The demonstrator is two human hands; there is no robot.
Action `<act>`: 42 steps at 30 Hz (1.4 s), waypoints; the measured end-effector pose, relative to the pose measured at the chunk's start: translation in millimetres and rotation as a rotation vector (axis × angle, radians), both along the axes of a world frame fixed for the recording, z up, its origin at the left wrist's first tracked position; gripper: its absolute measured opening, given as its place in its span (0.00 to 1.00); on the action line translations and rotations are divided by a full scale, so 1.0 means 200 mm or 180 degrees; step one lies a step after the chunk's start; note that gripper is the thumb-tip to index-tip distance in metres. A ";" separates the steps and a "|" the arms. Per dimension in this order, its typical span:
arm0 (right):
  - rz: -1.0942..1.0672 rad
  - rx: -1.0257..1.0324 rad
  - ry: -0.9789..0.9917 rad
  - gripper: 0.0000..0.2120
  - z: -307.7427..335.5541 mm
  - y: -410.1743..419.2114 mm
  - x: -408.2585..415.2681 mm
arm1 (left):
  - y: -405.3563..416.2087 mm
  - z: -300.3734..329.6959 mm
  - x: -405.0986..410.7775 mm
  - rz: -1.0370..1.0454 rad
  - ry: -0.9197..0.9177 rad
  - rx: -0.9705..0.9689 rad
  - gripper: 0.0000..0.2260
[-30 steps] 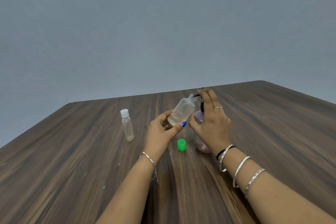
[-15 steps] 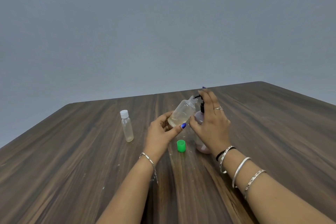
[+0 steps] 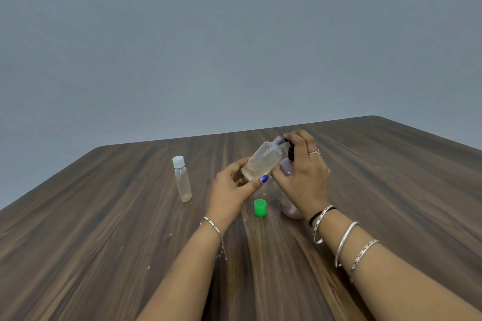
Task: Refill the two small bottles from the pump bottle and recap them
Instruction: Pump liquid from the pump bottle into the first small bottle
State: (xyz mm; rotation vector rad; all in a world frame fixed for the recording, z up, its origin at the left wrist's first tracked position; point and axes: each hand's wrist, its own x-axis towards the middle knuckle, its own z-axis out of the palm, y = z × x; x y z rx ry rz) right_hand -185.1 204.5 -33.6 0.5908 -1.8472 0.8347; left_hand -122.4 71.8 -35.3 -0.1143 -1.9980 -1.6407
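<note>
Head view. No writing can be read on any item. An uncapped clear bottle (image 3: pixel 263 161), tilted, is gripped by the left hand (image 3: pixel 230 191), its mouth held at the pump bottle (image 3: pixel 288 172) nozzle near the tabletop (image 3: pixel 104 242) far edge. The pump head is pressed by the curled right hand (image 3: pixel 303 177), which hides most of it. A green cap (image 3: pixel 260 207) is set between the wrists; a white-capped bottle (image 3: pixel 182 180) is stood left.

Soft, even, fairly dim light fills the scene, with no glare and only faint shadows under the forearms on the wooden table (image 3: pixel 104 242). Wide-angle distortion bends the table edges. The whole picture looks slightly soft; the grey wall (image 3: pixel 234 34) shows mottled compression noise.
</note>
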 end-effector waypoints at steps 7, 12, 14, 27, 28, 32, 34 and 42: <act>-0.0064 0.0008 -0.0008 0.26 0.00 0.01 0.00 | 0.00 -0.01 0.00 -0.0003 -0.0003 0.0006 0.19; 0.0070 0.0091 -0.0277 0.36 -0.02 0.03 0.00 | -0.01 -0.01 -0.01 0.0026 -0.0012 -0.0010 0.19; 0.0075 0.0157 -0.0382 0.42 -0.03 0.03 0.00 | 0.00 -0.01 -0.01 0.0021 -0.0011 -0.0018 0.19; 0.0131 -0.0032 -0.0339 0.37 -0.01 0.01 0.01 | 0.01 0.00 0.00 0.0000 0.0021 0.0055 0.18; 0.0138 -0.0034 -0.0364 0.36 -0.01 0.01 0.01 | 0.01 0.00 0.00 -0.0002 0.0020 0.0041 0.18; 0.0130 -0.0076 -0.0371 0.32 -0.01 0.01 0.01 | 0.02 0.00 0.01 -0.0007 0.0003 -0.0026 0.17; 0.0127 -0.0033 -0.0371 0.33 -0.01 0.01 0.02 | 0.02 0.00 0.01 -0.0011 -0.0004 -0.0006 0.17; 0.0162 0.0192 -0.0521 0.43 -0.01 0.02 0.02 | 0.00 0.00 0.01 0.0007 -0.0037 0.0011 0.17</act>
